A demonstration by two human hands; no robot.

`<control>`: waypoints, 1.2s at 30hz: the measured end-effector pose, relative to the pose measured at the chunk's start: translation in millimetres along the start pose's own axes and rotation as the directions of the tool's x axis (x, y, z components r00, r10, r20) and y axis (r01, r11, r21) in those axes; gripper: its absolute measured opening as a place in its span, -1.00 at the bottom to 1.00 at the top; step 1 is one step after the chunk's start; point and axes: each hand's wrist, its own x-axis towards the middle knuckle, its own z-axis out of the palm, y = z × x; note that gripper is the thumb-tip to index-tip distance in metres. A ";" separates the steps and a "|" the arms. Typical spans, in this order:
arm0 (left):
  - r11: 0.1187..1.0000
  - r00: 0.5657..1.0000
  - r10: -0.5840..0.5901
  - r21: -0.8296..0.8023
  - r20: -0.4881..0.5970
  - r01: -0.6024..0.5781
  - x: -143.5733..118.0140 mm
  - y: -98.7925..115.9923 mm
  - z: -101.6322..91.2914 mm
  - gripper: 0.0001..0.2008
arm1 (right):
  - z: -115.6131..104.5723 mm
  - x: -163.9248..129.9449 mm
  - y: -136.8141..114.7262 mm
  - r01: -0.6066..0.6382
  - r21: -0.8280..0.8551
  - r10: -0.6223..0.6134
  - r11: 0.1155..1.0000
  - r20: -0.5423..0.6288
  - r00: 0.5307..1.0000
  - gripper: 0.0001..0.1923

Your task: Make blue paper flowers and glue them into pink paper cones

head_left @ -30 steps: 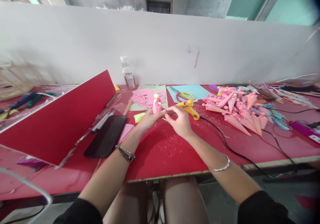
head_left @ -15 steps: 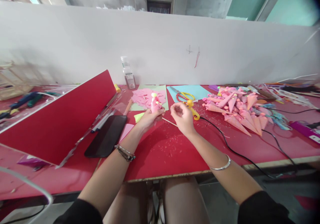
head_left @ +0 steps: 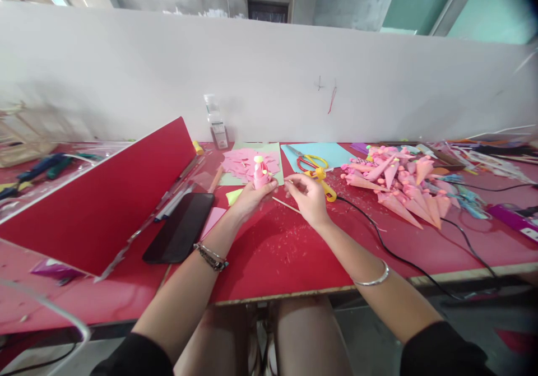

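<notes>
My left hand [head_left: 247, 199] holds a small pink paper cone [head_left: 260, 174] with a yellow ball on top, upright above the red table [head_left: 269, 253]. My right hand [head_left: 309, 196] sits just right of it, fingers pinched near a thin wooden stick [head_left: 286, 204] that lies across the table between the hands. Whether the fingers grip anything is hard to tell. A yellow glue gun [head_left: 321, 181] lies just behind my right hand, its black cord [head_left: 395, 255] trailing right.
A pile of pink cones [head_left: 399, 185] lies at the right. Red-and-yellow scissors [head_left: 309, 162] rest on blue paper, pink scraps [head_left: 246, 163] on green paper. A black phone [head_left: 179, 227] and a raised red board [head_left: 96, 196] are at the left, a clear bottle [head_left: 215, 121] by the white wall.
My right hand drew away from the cone to the right, then came back slightly with its fingers pinched. My left hand lowered the cone a little.
</notes>
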 end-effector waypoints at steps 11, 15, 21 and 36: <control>0.998 0.997 0.039 0.043 0.061 -0.042 -0.8 1.2 1.1 -0.82 | 1.2 -1.1 0.8 0.016 -0.014 -0.015 1.000 0.019 1.000 -0.80; 0.997 0.997 0.047 0.058 0.055 -0.050 -0.3 0.2 -0.1 -0.80 | 0.1 -1.5 -0.7 0.046 -0.060 -0.045 0.997 0.024 0.999 -0.84; 0.997 0.997 0.042 0.063 0.062 -0.045 -0.5 -0.5 -0.2 -0.77 | -1.1 0.4 -3.5 0.143 -0.113 -0.141 0.983 0.025 0.990 -0.79; 1.000 1.000 0.005 0.018 0.031 -0.005 0.4 -2.4 -2.5 -0.78 | -1.0 -1.7 -3.1 0.085 -0.077 -0.080 0.993 0.065 0.995 -0.82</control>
